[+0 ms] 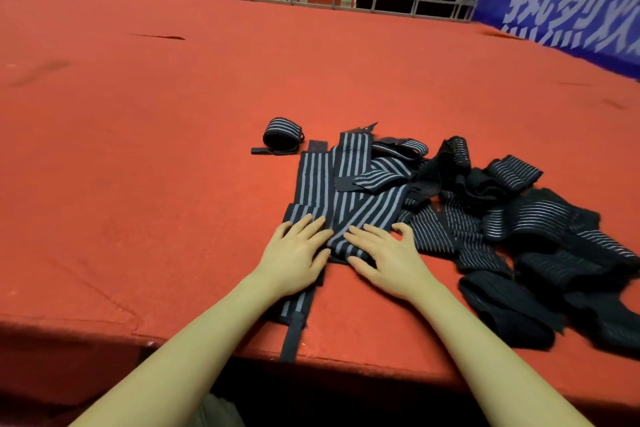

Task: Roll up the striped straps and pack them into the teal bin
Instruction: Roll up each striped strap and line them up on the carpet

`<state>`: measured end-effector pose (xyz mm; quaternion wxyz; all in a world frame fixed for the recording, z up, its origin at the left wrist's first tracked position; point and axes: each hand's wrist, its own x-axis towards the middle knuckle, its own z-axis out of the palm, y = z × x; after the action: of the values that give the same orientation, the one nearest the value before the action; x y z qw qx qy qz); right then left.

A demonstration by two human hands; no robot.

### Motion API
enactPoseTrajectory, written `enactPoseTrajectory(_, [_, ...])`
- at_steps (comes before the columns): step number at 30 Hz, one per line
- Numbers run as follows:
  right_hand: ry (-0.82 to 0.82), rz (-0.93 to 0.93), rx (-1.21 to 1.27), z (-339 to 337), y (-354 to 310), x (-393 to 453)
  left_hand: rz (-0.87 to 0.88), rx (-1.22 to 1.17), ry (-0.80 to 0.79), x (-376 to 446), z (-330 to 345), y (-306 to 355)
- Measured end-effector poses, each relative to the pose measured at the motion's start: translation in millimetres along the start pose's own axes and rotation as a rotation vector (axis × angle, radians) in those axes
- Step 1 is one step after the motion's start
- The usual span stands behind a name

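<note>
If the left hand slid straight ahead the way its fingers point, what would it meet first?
Probably only the flat striped straps under the left hand's fingertips. The rolled strap lies farther ahead, likely left of that line.

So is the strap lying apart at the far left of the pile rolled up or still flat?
Rolled up. The strap sits as a tight coil on the red table, with only a short tail lying flat beside it.

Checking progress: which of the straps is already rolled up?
Only the rolled strap, lying alone on the red table beyond and left of the flat straps. The rest lie unrolled or heaped.
</note>
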<state>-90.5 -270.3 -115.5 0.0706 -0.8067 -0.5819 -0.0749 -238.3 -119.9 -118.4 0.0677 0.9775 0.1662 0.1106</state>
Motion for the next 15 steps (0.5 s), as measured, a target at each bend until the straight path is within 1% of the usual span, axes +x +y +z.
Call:
enactPoseTrajectory(2, [0.014,-0.014,0.01,-3,10,-2,-0.016,0.054,0.059,6,0,2])
enactPoseTrajectory(4, [0.055,-0.013,0.079,-1,22,-10,-0.027,0.084,0.116,6,4,3])
enactPoseTrajectory(5, [0.103,-0.008,0.124,1,26,-14,-0.032,0.093,0.116,6,7,5])
enactPoseTrajectory(7, [0.268,-0.003,0.193,3,30,-23,-0.03,0.092,0.104,4,9,9])
enactPoseTrajectory(9, [0.432,0.01,0.239,2,32,-28,-0.024,0.07,0.146,4,8,11])
enactPoseTrajectory(10, [0.472,0.002,0.235,2,34,-31,-0.018,0.058,0.172,5,7,13])
enactPoseTrajectory(11, [0.487,-0.019,0.21,2,37,-32,-0.007,0.051,0.206,7,5,14])
enactPoseTrajectory(13, [0.458,-0.058,0.164,0,43,-34,0.019,0.046,0.262,14,2,17])
enactPoseTrajectory(15, [0.432,-0.032,0.172,-5,45,-30,0.033,0.051,0.277,27,-2,19])
